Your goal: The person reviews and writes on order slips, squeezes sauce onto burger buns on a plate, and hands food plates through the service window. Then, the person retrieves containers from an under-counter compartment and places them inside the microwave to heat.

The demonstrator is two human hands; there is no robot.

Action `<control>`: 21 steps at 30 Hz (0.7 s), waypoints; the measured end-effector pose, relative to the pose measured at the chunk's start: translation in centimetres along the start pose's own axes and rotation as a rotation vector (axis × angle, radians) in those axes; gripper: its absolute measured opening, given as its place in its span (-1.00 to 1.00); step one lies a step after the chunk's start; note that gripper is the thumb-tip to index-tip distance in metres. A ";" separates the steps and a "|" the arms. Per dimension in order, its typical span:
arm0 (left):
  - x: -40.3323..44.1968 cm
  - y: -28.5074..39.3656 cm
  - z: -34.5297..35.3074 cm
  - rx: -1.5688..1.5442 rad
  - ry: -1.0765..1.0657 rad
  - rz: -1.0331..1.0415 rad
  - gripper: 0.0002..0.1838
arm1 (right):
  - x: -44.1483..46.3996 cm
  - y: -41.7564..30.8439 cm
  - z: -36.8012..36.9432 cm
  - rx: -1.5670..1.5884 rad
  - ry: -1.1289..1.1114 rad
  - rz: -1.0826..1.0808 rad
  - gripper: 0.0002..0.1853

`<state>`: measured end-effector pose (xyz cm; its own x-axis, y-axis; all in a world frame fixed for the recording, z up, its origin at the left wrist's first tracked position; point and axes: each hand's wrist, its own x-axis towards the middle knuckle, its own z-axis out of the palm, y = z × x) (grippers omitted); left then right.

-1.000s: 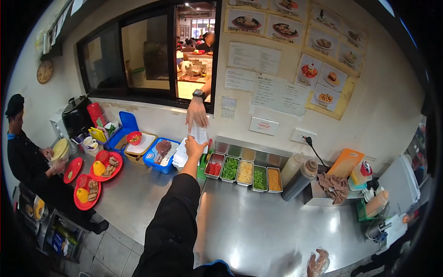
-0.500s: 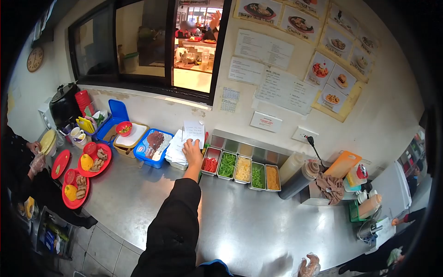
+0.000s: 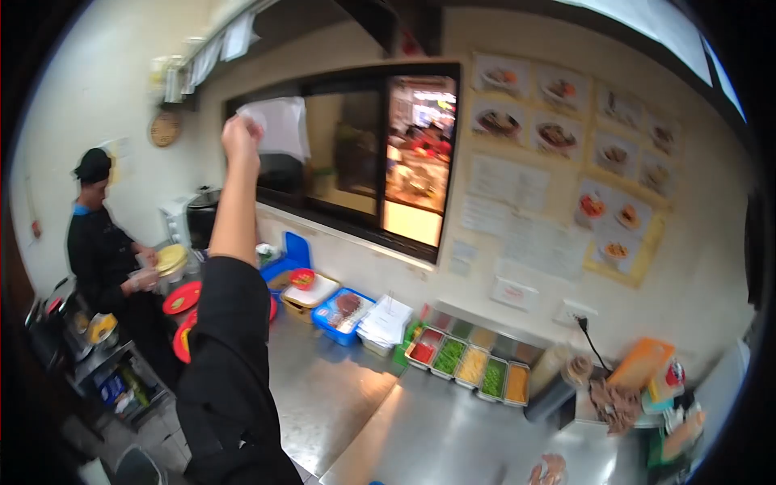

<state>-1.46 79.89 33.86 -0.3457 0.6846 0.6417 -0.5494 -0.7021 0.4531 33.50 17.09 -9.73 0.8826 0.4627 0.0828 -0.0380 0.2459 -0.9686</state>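
Observation:
Raised at the upper left, my left hand (image 3: 242,137) pinches a white paper slip (image 3: 279,127), which hangs in front of the dark window. The writing on it is too blurred to read. My right hand (image 3: 548,469), in a clear glove, is low at the bottom edge over the steel counter (image 3: 420,432); its fingers are partly cut off and smeared. A stack of white papers (image 3: 385,322) lies by the wall, left of the metal trays of chopped food (image 3: 471,365).
A person in black (image 3: 105,250) works at the left near red plates (image 3: 182,298). A blue tub (image 3: 343,315) stands by the wall. Squeeze bottles (image 3: 558,388), an orange board (image 3: 641,362) and a brown cloth (image 3: 616,404) are at the right.
My left hand has lifted the paper slip from the stack, up and to the left. The other person's hand at the window is gone. The view has shifted upward and left.

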 end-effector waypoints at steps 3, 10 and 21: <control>3.6 15.2 0.2 -0.378 -0.235 0.094 -0.82 | 1.6 0.0 3.7 0.192 -0.245 0.156 -0.54; -4.4 24.8 10.1 -0.720 -1.392 -0.240 -0.77 | 4.7 4.9 8.3 -0.131 -0.601 -0.050 -0.49; -42.3 22.0 34.5 -0.327 -1.094 1.727 -0.31 | -3.7 -8.7 3.4 -0.835 -0.164 -0.466 -0.38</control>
<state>27.31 28.71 38.00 -0.1126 -0.9561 0.2706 -0.3550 -0.2157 -0.9096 29.03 16.11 -0.80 0.6462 0.6009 0.4705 0.6997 -0.2204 -0.6796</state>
